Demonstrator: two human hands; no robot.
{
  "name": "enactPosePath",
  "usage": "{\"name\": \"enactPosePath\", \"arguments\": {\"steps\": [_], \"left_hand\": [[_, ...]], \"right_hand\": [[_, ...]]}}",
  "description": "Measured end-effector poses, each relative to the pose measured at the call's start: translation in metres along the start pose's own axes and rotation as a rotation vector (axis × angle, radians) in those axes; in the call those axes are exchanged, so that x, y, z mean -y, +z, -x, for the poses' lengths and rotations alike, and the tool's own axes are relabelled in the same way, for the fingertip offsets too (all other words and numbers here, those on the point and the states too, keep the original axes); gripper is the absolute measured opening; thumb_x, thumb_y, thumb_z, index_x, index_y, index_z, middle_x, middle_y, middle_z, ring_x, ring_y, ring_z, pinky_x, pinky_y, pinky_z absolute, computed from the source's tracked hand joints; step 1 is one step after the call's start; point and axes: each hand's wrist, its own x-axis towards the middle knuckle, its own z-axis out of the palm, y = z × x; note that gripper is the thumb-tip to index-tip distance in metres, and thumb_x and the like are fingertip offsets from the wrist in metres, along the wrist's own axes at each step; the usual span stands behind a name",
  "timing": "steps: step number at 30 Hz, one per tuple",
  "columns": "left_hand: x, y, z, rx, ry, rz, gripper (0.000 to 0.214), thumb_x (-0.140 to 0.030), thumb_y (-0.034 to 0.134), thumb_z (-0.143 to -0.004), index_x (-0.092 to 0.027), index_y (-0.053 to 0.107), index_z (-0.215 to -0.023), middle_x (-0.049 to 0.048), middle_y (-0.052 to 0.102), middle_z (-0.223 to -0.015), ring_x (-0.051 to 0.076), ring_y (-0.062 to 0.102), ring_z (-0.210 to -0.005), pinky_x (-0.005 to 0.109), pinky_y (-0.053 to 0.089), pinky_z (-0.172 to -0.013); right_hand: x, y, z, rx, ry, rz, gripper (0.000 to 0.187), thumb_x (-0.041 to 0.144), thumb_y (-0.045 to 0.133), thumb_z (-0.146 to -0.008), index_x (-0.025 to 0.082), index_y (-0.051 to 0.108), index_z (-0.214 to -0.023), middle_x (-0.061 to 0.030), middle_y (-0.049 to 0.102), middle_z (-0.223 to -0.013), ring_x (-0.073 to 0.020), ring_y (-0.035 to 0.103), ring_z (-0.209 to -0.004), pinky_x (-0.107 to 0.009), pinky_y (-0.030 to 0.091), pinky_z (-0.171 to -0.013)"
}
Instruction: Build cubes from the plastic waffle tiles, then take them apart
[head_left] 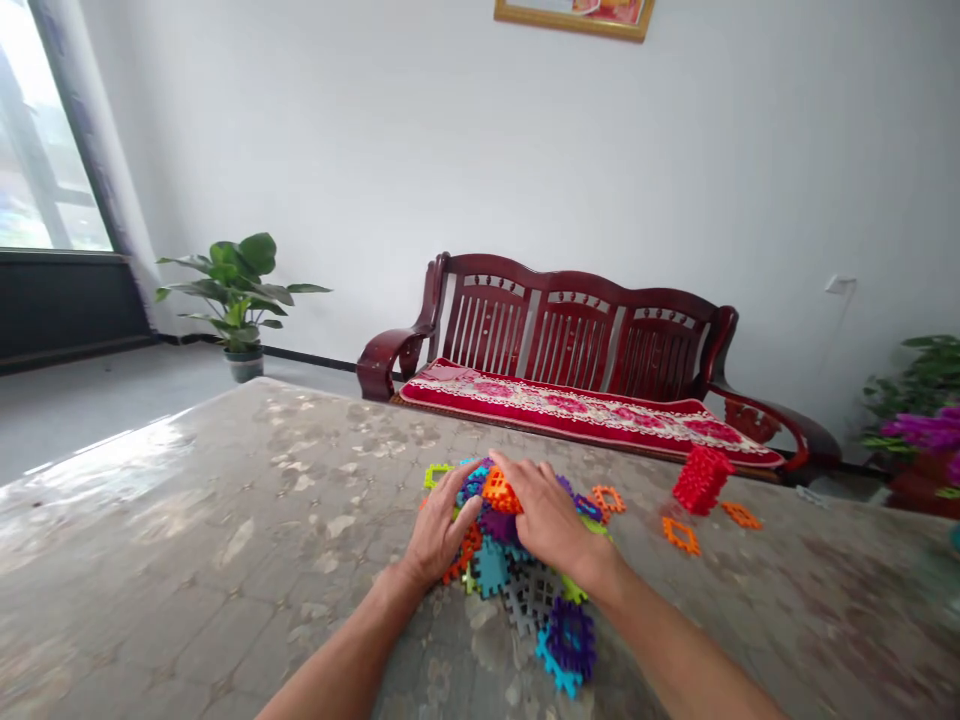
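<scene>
A heap of interlocking plastic building pieces in several colours lies on the table, with a purple piece [501, 524], a teal piece [492, 566] and a grey lattice piece [534, 592] showing. My left hand [442, 525] rests against its left side, fingers stretched and thumb apart. Over the right and far side reaches my right hand [547, 505], its fingers spread and slightly bent. An orange piece [498, 490] sits between the two hands, near the right thumb and index finger. Closest to me, a dark purple square frame [571, 638] overlaps a light blue piece [559, 672]. My palms hide part of the heap.
To the right stands a red block of joined pieces [702, 480], with loose orange frames [680, 536] beside it. The table [225, 560] has a patterned, glossy cover. Beyond it are a dark red wooden bench [570, 340] and a potted plant [244, 285].
</scene>
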Motion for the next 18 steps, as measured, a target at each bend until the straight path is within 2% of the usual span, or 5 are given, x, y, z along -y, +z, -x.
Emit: {"name": "enactPosePath", "arguments": {"steps": [5,8,12,15,18], "left_hand": [[0.006,0.002,0.001,0.014,-0.027,0.068,0.061,-0.049,0.042,-0.092,-0.021,0.037,-0.146,0.012,0.045,-0.148,0.025,0.041,-0.136,0.044,0.031,-0.115],[0.005,0.002,0.001,0.05,-0.022,0.036,0.062,-0.049,0.046,-0.091,-0.021,0.039,-0.145,0.0113,0.048,-0.146,0.025,0.044,-0.134,0.044,0.033,-0.113],[0.0,0.001,-0.001,0.127,0.004,-0.082,0.055,-0.048,0.055,-0.087,-0.026,0.051,-0.136,0.0071,0.059,-0.136,0.025,0.053,-0.126,0.04,0.039,-0.109],[-0.003,0.001,-0.002,0.146,0.043,-0.165,0.043,-0.044,0.056,-0.086,-0.028,0.059,-0.126,0.0047,0.065,-0.126,0.024,0.058,-0.118,0.037,0.043,-0.104],[-0.003,0.002,-0.003,0.103,0.045,-0.235,0.032,-0.036,0.056,-0.086,-0.027,0.063,-0.116,0.0041,0.067,-0.119,0.022,0.061,-0.112,0.036,0.046,-0.099]], "right_hand": [[0.001,0.004,-0.008,0.06,-0.053,0.052,0.092,-0.005,0.04,-0.069,0.027,0.022,-0.153,-0.0063,0.059,-0.134,-0.0232,0.053,-0.108,-0.035,0.039,-0.096],[-0.006,0.005,-0.007,0.076,-0.024,0.016,0.088,-0.003,0.042,-0.066,0.026,0.035,-0.148,-0.0048,0.059,-0.134,-0.0231,0.053,-0.107,-0.034,0.039,-0.096],[-0.022,0.005,0.001,0.093,0.055,-0.076,0.067,0.002,0.045,-0.067,0.027,0.062,-0.127,-0.0033,0.065,-0.122,-0.0224,0.055,-0.109,-0.035,0.038,-0.099],[-0.039,0.006,0.009,0.056,0.138,-0.19,0.058,0.007,0.049,-0.07,0.028,0.065,-0.121,-0.0027,0.067,-0.118,-0.0225,0.057,-0.111,-0.035,0.039,-0.099],[-0.055,0.004,0.017,0.028,0.187,-0.294,0.05,0.014,0.054,-0.073,0.029,0.066,-0.119,-0.0019,0.068,-0.118,-0.0232,0.059,-0.111,-0.036,0.042,-0.098]]}}
